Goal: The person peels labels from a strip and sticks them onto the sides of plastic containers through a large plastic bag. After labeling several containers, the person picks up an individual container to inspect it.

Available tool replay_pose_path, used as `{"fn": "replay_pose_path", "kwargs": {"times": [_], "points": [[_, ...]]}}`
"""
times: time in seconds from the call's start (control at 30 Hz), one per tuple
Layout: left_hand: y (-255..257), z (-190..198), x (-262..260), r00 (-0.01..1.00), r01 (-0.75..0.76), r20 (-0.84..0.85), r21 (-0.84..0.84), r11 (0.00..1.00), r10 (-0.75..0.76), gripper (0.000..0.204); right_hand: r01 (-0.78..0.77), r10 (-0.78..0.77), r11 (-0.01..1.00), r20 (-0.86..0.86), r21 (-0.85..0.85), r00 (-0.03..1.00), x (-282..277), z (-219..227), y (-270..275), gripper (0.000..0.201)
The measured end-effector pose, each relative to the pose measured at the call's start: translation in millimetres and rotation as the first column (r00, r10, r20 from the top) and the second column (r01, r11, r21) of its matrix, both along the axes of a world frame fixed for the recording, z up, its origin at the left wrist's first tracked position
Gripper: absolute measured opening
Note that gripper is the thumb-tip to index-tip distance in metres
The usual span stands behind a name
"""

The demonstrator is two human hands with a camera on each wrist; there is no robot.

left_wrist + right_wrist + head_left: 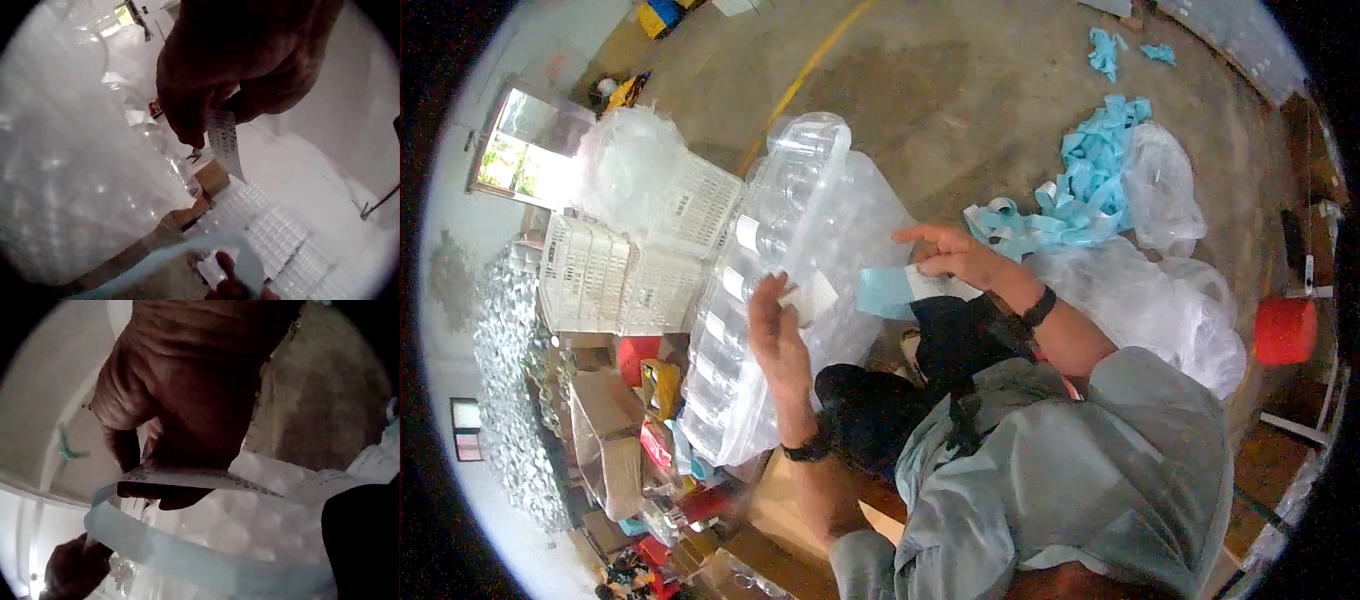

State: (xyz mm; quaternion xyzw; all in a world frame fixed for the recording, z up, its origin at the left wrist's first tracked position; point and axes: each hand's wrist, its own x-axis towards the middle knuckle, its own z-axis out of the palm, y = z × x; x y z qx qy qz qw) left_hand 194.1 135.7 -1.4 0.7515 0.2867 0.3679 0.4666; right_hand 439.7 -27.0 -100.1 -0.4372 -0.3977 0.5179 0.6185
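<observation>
A small white printed label [224, 140] is pinched between thumb and finger of the left hand [780, 335], near a large transparent bag of clear plastic containers [800, 225]. A pale-blue strip bearing white printed labels [884, 292] is clamped by the right hand [960, 258], whose index finger is extended apart.

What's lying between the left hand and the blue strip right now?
In the head view, a white label sits at the fingertips of the left hand; past it, the clear bag shows up to the blue strip.
</observation>
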Motion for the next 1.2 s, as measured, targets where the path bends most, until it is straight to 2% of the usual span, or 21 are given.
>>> {"fn": "replay_pose_path", "kwargs": {"times": [0.03,0.1,0.13,0.2,0.23,0.3,0.33,0.5,0.67,0.8,0.9,0.97,1.07,1.17,1.2], "points": [[16.2,8.5,7.3,1.0,0.004,-0.006,0.01,1.0,-0.004,0.046,0.048,-0.046,0.998,0.053,-0.038,0.998,-2.9,-2.1,-1.7,0.054],[48.1,25.6,25.7,0.999,0.026,-0.034,0.146,0.989,-0.021,0.052,0.053,-0.052,0.997,0.024,-0.054,0.998,-10.4,0.3,-6.3,0.054],[64.5,30.1,35.1,0.999,0.027,-0.041,0.151,0.988,-0.021,0.052,0.055,-0.055,0.995,-0.001,-0.083,0.998,-14.3,0.5,-9.0,0.053],[97.4,33.3,55.6,0.985,0.0,-0.169,0.222,0.975,0.038,0.055,0.031,-0.035,0.997,-0.052,-0.07,0.998,-17.6,-14.6,-7.8,0.054],[114.6,31.2,63.3,0.984,0.011,-0.174,0.23,0.973,0.03,0.055,0.011,-0.017,0.998,-0.096,-0.058,0.995,-17.0,-20.1,-6.9,0.054],[140.1,24.8,78.0,0.966,-0.01,-0.248,0.254,0.967,0.075,0.055,0.028,-0.03,0.999,-0.074,-0.03,0.997,-13.7,-21.0,-9.2,0.054],[142.3,26.4,84.5,0.965,0.006,-0.252,0.312,0.95,0.077,0.053,0.03,-0.033,0.999,-0.061,-0.042,0.998,-11.7,-18.9,-11.3,0.054],[159.9,26.1,107.7,0.926,-0.003,-0.353,0.353,0.936,0.136,0.051,0.076,-0.079,0.995,-0.038,-0.061,0.996,2.2,-30.9,-24.0,0.053],[175.0,15.7,120.9,0.901,-0.024,-0.392,0.381,0.924,0.185,0.048,0.057,-0.074,0.993,-0.164,-0.104,0.984,8.4,-37.0,-32.7,0.053],[189.1,-0.3,130.6,0.95,-0.001,-0.293,0.335,0.942,0.105,0.046,0.062,-0.084,0.993,-0.232,-0.1,0.969,4.4,-36.5,-31.5,0.054],[194.7,-10.0,135.8,0.967,0.012,-0.247,0.287,0.958,0.061,0.045,0.015,-0.031,0.998,-0.267,-0.064,0.963,3.4,-44.7,-28.2,0.055],[182.8,-7.3,141.3,0.974,0.013,-0.224,0.236,0.972,0.041,0.044,0.011,-0.023,0.999,-0.269,-0.046,0.963,1.4,-49.2,-26.2,0.056],[167.1,-3.2,142.8,0.967,-0.039,-0.238,0.207,0.977,0.089,0.044,-0.016,-0.005,0.997,-0.285,-0.069,0.958,0.9,-52.0,-25.9,0.057],[158.4,-3.8,141.3,0.97,-0.014,-0.23,0.27,0.963,0.078,0.047,-0.03,0.002,0.994,-0.263,-0.104,0.965,0.0,-49.8,-23.8,0.057],[155.5,-5.4,139.6,0.957,0.023,-0.279,0.351,0.936,0.081,0.046,-0.032,0.003,0.994,-0.261,-0.105,0.965,-0.5,-48.0,-22.5,0.057]]}}
